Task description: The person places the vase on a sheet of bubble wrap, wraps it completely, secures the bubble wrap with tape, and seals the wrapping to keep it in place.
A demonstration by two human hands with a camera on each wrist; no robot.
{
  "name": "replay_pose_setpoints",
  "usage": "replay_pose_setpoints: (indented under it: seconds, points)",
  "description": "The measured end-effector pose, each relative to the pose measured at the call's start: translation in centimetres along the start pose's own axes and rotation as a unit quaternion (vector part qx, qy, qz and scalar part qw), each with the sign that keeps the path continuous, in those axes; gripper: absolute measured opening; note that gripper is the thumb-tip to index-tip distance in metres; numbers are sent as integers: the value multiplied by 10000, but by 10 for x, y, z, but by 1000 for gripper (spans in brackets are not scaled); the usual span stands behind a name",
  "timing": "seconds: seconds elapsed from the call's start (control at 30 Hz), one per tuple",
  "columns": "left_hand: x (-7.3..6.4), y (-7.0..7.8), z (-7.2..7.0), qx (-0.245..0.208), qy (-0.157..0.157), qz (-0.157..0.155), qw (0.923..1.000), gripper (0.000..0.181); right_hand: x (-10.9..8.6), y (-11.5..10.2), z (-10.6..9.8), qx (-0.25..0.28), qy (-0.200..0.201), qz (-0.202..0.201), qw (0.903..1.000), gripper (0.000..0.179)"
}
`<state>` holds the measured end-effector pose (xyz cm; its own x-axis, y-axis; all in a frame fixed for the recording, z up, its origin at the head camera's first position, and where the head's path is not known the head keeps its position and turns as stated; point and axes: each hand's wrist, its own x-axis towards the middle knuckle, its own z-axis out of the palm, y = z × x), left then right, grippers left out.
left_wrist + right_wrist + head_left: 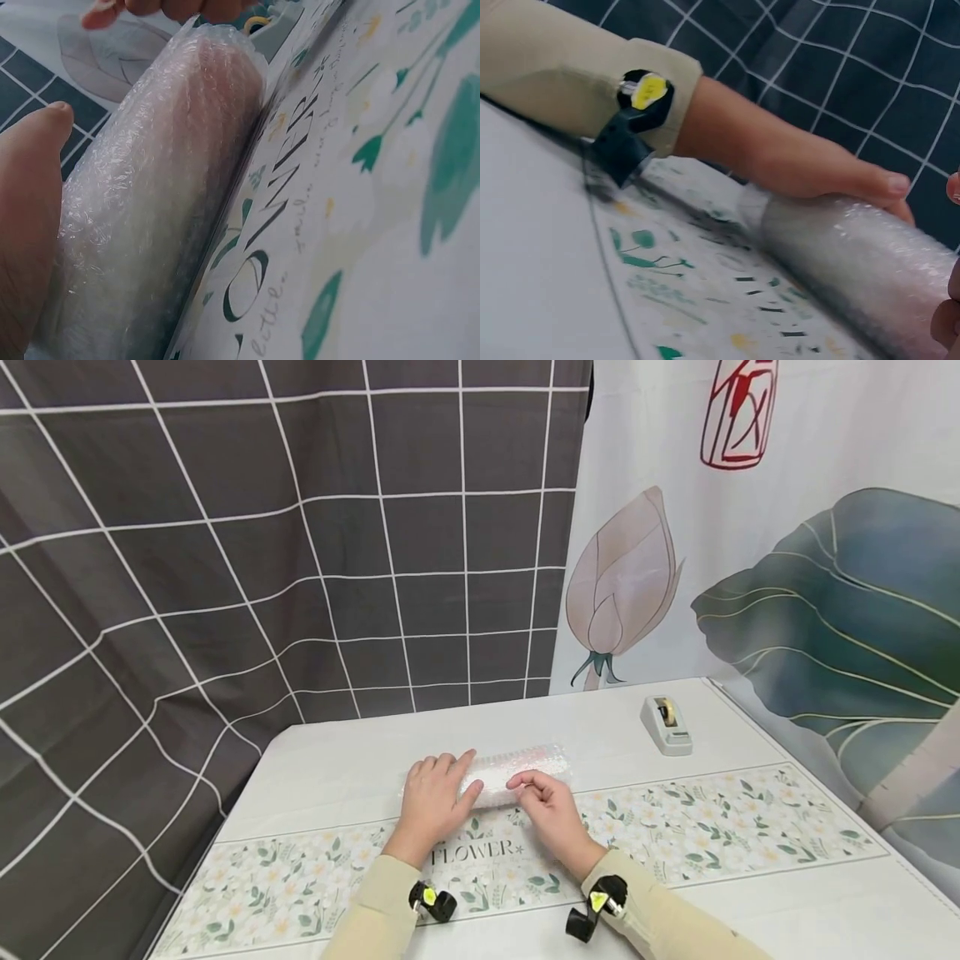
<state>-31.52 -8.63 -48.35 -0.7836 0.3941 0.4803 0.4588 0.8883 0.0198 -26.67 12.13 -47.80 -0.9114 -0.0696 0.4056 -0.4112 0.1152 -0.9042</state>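
A bubble-wrapped roll (498, 774), clear and pinkish toward its right end, lies lengthwise on the table. My left hand (435, 802) rests over its left part with spread fingers, the thumb along the near side. In the left wrist view the wrapped bundle (161, 187) fills the middle, with my left thumb (37, 150) beside it. Close to the right part of the roll is my right hand (553, 818), fingers bent and thumb near the index finger. Whether something thin and clear sits between those fingertips is too small to tell. What the wrap encloses is blurred by the bubbles.
A white tape dispenser (666, 725) with a yellowish tape roll stands at the table's back right. The white tablecloth (360, 752) carries a printed flower band (675, 827). Behind hang a dark grid curtain (420, 543) and a lotus-patterned curtain (622, 585).
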Motion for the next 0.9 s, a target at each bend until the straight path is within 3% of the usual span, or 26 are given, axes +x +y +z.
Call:
replay_pose_setpoints:
  seconds: [0.17,0.5,0.9]
  points:
    - [1,1,1,8,49,-130,9999,57,-2,21,8,113,-346,311,9989,17]
    - [3,4,1,42,-161,-346,9993,65,-7,28,12,241,-703,559,9957,21]
    - [2,8,-2,19,-173,-541,9984,70,-7,35,14,201,-1034,822,9910,24]
